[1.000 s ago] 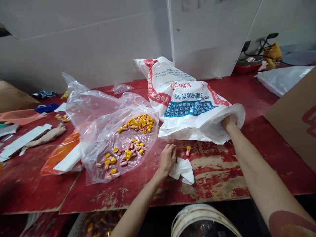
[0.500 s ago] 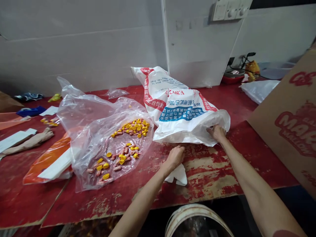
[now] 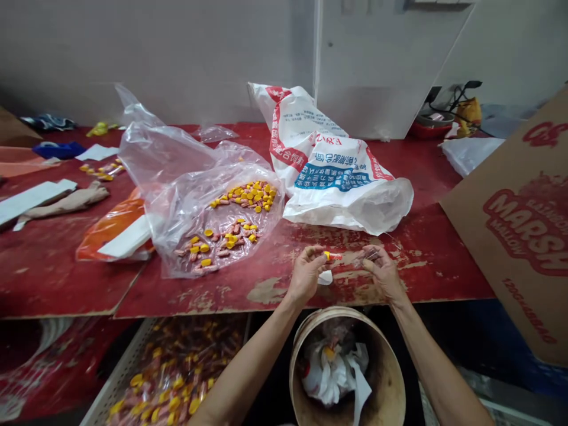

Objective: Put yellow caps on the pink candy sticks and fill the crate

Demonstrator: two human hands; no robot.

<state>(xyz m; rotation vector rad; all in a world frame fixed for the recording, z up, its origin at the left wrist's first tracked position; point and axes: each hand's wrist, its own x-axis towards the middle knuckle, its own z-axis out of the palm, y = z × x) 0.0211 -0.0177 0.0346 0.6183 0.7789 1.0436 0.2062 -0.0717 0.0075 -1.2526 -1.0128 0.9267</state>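
My left hand (image 3: 306,275) pinches a small yellow-capped tube (image 3: 333,257) with a red part, above the red table's front. Opposite it, my right hand (image 3: 385,275) is closed on a small clear plastic piece (image 3: 364,257), whose exact kind I cannot make out. Behind both hands lies a white woven sack (image 3: 350,208) with red and blue print, its mouth toward me. Left of it, a clear plastic bag (image 3: 177,195) bears many yellow caps and pinkish pieces. A white scrap (image 3: 325,277) rests beside my left hand.
Below the table edge stands a round bucket (image 3: 390,378) holding crumpled white paper and plastic. A crate (image 3: 116,374) full of yellow-capped tubes is under the table at left. A large cardboard box (image 3: 510,236) leans in at right. An orange bag (image 3: 109,228) lies at left.
My right hand has left the sack's mouth and come back toward me. Both hands are now close together over the table edge, holding small pieces. The view has tipped downward, showing bucket and crate.
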